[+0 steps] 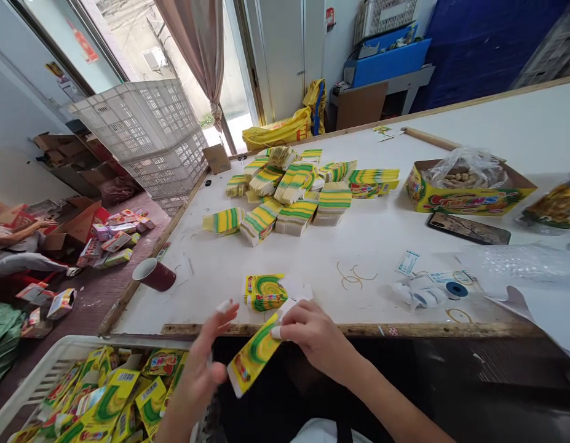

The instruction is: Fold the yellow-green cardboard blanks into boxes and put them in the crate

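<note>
My right hand pinches one end of a flat yellow-green crayon box just over the table's front edge. To the left of that box, my left hand is raised with its fingers apart and holds nothing. A small stack of flat crayon boxes lies on the table behind the held one. Below my left hand stands a white plastic crate full of yellow-green boxes.
Bundles of flat boxes are heaped mid-table. A dark red cup stands at the left edge. Rightward are a phone, an open carton and tape rolls. Another person's arm shows at far left.
</note>
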The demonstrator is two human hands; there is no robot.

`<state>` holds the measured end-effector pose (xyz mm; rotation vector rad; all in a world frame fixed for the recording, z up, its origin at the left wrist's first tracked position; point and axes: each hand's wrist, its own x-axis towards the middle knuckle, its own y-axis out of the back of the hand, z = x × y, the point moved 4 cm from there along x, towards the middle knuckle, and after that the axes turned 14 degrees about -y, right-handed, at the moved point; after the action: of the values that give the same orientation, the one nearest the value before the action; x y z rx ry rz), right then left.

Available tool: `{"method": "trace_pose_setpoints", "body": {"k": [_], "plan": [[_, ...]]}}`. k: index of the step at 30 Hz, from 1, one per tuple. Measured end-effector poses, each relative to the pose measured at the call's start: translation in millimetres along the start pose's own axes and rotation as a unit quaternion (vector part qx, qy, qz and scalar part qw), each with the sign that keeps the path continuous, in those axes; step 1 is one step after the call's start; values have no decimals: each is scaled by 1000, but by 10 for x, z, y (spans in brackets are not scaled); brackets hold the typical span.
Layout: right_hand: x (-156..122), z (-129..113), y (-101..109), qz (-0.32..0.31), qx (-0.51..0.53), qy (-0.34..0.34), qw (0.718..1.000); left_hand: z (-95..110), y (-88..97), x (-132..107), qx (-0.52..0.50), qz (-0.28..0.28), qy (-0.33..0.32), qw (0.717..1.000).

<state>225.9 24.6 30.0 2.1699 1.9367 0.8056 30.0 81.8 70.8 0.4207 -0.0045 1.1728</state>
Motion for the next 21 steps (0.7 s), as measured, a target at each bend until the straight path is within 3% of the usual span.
{"method": "trace_pose_setpoints", "body": {"k": [2,4,6,8,10,13,16,21], "plan": [[-25,-109,-34,-15,-35,54,998,6,-186,-25,79,-125,32,989],[-58,-186,-78,0,-38,74,997,-51,-341,-77,137,-182,69,971],[-92,-188,-87,62,-6,35,997,-114,-392,-107,189,-152,73,967],[-126,-102,-60,148,61,-67,985,-165,-366,-132,243,-102,54,963],[-137,17,-69,173,152,-187,955,-202,-338,-175,279,-84,27,956],[-50,76,-215,46,326,-273,904,-247,-376,-280,246,-97,8,964],[48,20,-373,-69,470,-291,830,-269,-413,-377,218,-47,28,975],[19,-9,-535,-62,547,-384,741,-227,-461,-387,236,-7,6,972]]}}
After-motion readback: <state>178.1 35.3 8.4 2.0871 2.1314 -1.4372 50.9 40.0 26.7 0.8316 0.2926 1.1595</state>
